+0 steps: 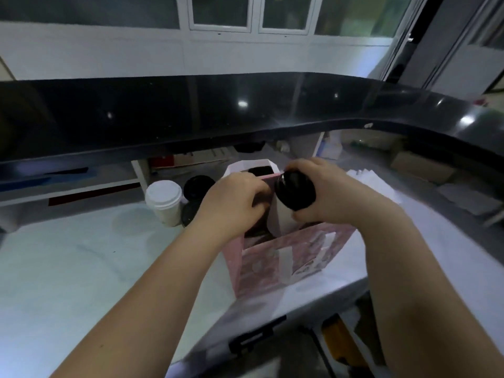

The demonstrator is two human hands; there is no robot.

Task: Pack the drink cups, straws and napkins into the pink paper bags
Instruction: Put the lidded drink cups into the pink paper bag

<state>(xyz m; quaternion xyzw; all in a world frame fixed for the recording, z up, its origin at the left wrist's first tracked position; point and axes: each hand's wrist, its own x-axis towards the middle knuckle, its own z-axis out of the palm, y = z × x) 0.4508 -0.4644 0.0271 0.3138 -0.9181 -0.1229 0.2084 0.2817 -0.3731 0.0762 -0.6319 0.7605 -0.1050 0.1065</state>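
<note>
Two grips share one job: my right grip (327, 195) is clamped round a black-lidded cup (296, 190), tilted over the pink paper bag (272, 257) on the worktop (81, 255), while my left grip (234, 197) pinches the bag's edge, apparently holding its mouth open for it.

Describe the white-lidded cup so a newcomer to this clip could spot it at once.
Start at the nearest pink paper bag on the pale counter. Left of it stand several cups; the white-lidded cup is leftmost, the only one whose lid is not black.
</note>
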